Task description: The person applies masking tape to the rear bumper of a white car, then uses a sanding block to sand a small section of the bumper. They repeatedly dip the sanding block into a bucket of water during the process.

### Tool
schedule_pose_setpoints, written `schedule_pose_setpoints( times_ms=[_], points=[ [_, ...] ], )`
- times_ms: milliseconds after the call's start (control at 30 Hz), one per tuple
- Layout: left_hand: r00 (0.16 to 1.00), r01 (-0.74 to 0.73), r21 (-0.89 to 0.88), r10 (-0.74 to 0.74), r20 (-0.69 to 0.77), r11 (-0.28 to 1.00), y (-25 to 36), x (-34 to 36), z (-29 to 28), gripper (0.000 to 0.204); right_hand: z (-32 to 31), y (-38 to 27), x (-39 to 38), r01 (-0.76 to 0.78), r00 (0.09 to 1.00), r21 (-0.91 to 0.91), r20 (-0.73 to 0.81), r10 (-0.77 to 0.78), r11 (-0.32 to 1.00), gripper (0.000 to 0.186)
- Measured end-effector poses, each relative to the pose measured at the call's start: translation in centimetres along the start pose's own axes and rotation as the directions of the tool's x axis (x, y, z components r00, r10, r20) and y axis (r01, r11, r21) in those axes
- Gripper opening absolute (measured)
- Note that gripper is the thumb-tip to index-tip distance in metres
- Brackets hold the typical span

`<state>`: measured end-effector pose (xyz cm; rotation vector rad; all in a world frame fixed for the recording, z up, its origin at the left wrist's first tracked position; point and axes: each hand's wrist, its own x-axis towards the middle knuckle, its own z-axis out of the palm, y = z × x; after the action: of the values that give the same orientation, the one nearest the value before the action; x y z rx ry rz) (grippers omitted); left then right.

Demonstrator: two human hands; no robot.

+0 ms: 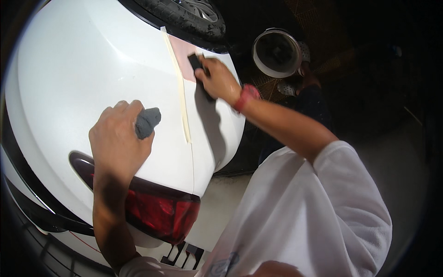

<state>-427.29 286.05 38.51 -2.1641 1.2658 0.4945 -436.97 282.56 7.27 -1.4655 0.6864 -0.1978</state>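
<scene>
A white car's rear side panel spreads out below my arms. On it, a strip of cream masking tape runs from the wheel arch toward the tail light, with a dull pink patch along its right side. My right hand is closed around a dark, flat block, a sanding block by its shape, which lies over the patch's right part. Left of the tape, my left hand rests above the white panel and grips a bunched grey cloth or sponge; its exact kind is unclear.
The red tail light sits below my left hand. Beyond the patch is the wheel's black tyre. At the upper right stands a round, pale-rimmed bucket, with a person's feet in clogs beside it on dark grating.
</scene>
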Motion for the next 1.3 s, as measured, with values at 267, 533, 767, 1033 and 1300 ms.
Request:
schedule_pose_setpoints(
  times_ms=[267,533,767,1033,1300],
  points=[
    [0.999,0.033,-0.011,-0.033,0.028,0.999,-0.1,-0.4,0.2,0.022,0.8,-1.4,-7.1,0.042,0.998,-0.002,-0.042,-0.042,0.999,0.054],
    [1.000,0.022,-0.018,-0.022,0.013,1.000,-0.4,-0.2,0.0,0.022,0.8,0.0,-1.5,0.020,0.999,0.054,-0.040,-0.017,0.998,0.044],
    [1.000,-0.005,0.007,0.005,0.008,1.000,-0.2,-0.1,0.0,0.022,0.2,0.2,-1.6,-0.059,0.998,0.009,-0.033,0.059,0.998,0.047],
    [0.998,0.041,-0.007,-0.041,0.053,0.999,0.0,-0.4,-0.1,0.022,1.4,-2.0,-7.1,0.000,0.996,-0.018,-0.088,-0.002,1.000,0.048],
    [1.000,0.005,-0.011,-0.005,0.023,1.000,-0.2,-0.1,-0.3,0.024,0.1,-1.5,2.4,-0.144,0.989,-0.111,0.004,0.145,0.983,0.048]
  ],
)
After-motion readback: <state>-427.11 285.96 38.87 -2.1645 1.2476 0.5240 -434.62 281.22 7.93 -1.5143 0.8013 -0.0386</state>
